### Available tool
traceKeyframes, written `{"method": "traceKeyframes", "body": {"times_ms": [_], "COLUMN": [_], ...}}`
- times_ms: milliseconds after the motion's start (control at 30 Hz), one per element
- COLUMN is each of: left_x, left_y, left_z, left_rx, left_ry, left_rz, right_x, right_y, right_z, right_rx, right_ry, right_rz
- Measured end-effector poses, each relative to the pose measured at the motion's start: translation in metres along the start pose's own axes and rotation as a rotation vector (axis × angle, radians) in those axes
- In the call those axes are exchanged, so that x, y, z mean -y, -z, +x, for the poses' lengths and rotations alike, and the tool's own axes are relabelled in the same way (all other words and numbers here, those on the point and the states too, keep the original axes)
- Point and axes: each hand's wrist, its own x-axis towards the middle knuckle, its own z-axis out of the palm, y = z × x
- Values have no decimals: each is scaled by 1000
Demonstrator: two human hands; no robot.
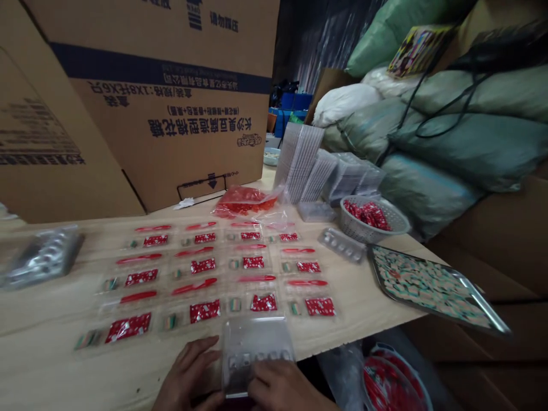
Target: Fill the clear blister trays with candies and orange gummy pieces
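Clock centred on the clear tray (259,342), 12 pointing away from the wearer. Stacked clear packs (45,257) at 10, wood table (34,331) stretching out at 9. Big carton (184,148) walls off 11. Left hand (188,377) at 8, fingers loosely spread, half open by the tray's left side, nothing gripped that I can make out. Filled trays (204,265), three rows of red packets, fan from 10 to 1, crowding the far side. Clear tray sits bottom middle; well row runs 9 to 3, long axis unclear under the hands. Red bag (248,201) at 12. Right hand (278,385) at 5, fingers curled onto the tray's near part, pinch hidden. Tray stacks (297,162) past 12. Spare tray (342,245) and basket (374,220) at 1, sacks (432,171) behind. Tub (396,379) low at 3. Metal tray (436,288) at 2 juts over the table edge, which slants down-left towards the right hand.
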Motion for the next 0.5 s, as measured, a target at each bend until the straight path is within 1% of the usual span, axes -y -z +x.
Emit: {"method": "traceKeyframes", "body": {"times_ms": [133, 200, 233, 300, 367, 433, 500], "left_x": [-6, -9, -10, -8, -2, 10, 26], "left_y": [-11, -17, -20, -26, -32, -41, -54], "left_z": [11, 19, 23, 29, 32, 34, 35], "left_rx": [235, 328, 349, 356, 351, 338, 299], "left_ry": [-121, -146, -149, -150, -163, -207, -292], "left_rz": [58, 35, 10, -36, -35, -3, 29], "right_x": [-2, -5, -7, -10, -13, -15, -20], "right_y": [30, 35, 34, 28, 23, 20, 19], "right_z": [-3, -4, -5, -5, -5, -4, -5], "right_rx": [46, 66, 68, 68, 85, 116, 124], "right_ry": [-208, -243, -237, -208, -158, -101, -62], "right_rz": [193, 264, 285, 313, 324, 321, 320]}}
